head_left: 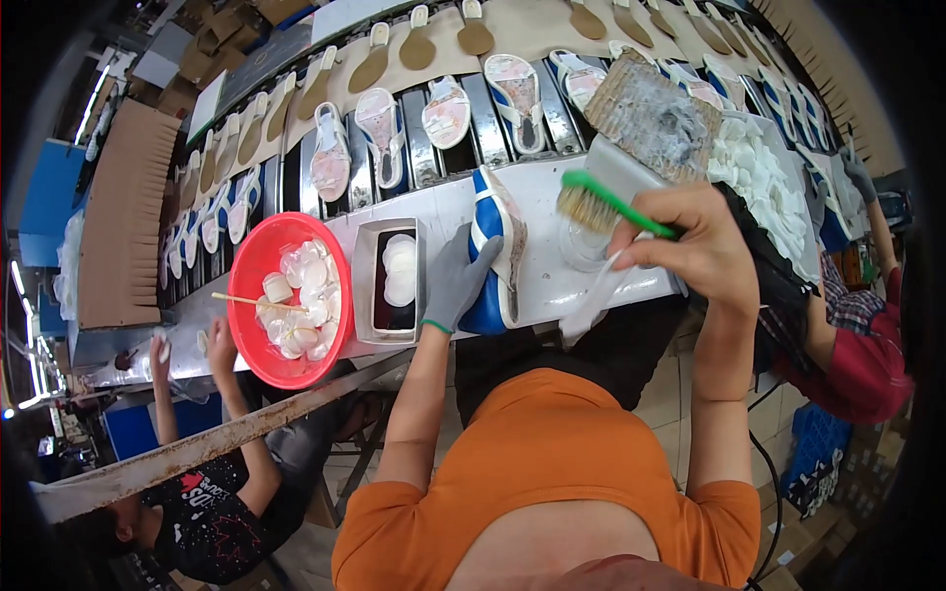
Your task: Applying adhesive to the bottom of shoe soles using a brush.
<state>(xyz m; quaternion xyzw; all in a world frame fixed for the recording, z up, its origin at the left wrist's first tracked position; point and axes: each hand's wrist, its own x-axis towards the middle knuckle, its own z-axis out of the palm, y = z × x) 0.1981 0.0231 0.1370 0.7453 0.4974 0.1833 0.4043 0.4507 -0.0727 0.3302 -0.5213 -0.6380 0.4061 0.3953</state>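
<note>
My left hand (461,281), in a grey glove, grips a blue and white shoe (510,236) stood on its side, its sole turned to the right. In my bare right hand (705,241) is a green-handled brush (616,202), its pale bristles pointing left and down. A limp white piece (594,298) hangs from the same fingers; I cannot make out what it is. Below the bristles a clear round dish (581,251) rests on the pale worktable (542,295). The brush and the shoe are apart.
Rows of shoes and insoles lie on the roller conveyor (424,167) ahead. Left of me stand a grey tray (365,291) and a red basin (340,340) of white pieces. A stained cardboard piece (650,113) and heaped white pieces (759,177) sit at right. People work on both sides.
</note>
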